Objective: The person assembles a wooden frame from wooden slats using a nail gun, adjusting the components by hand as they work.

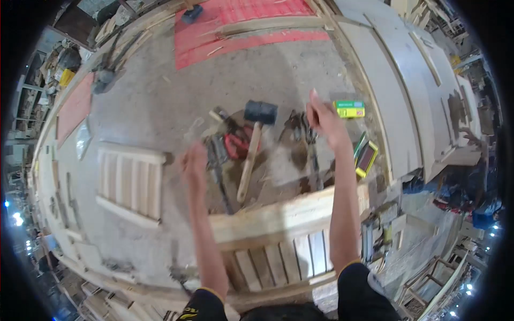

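Note:
My left hand (pixel 194 161) is raised at the left of the tools, blurred, its fingers curled together; what they hold, if anything, I cannot make out. Higher and to the right is my right hand (pixel 323 119), fingers curled in and thumb pointing up; anything inside is hidden. Between them lies a mallet (pixel 249 160) with a black head and wooden handle. A red and black tool (pixel 235 143) sits beside it, close to my left hand. Dark metal tools (pixel 310 142) lie below my right hand. Just right of that hand is a green and yellow box (pixel 349 108).
A slatted wooden frame (pixel 284 219) stands nearest my body. Another slatted panel (pixel 131 183) lies to the left. An open yellow-edged box (pixel 365 159) is at the right, near long pale boards (pixel 396 107). Red sheeting (pixel 203 45) covers the far side.

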`<state>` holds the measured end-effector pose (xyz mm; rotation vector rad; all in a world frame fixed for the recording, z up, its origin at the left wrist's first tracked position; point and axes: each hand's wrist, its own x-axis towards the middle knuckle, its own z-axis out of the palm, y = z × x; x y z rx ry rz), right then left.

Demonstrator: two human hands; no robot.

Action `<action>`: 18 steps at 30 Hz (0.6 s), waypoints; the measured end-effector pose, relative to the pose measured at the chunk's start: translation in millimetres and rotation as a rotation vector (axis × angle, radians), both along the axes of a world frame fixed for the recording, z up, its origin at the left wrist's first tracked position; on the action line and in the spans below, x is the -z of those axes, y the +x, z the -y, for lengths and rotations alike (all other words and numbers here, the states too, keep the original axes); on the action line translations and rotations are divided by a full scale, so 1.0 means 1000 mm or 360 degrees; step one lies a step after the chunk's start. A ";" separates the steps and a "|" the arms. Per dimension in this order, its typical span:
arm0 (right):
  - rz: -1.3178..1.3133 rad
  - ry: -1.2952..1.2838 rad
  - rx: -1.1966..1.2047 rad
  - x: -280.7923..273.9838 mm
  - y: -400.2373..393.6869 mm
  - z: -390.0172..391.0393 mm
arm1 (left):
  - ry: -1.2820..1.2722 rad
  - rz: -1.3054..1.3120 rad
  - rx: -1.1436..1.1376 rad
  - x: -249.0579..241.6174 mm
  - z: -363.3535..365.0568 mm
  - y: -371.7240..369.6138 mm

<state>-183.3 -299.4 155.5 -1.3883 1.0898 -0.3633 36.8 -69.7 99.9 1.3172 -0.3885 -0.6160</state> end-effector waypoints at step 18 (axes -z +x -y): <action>0.1154 -0.1025 0.0274 0.103 -0.043 -0.053 | 0.0064 0.0700 -0.0379 0.073 -0.066 -0.064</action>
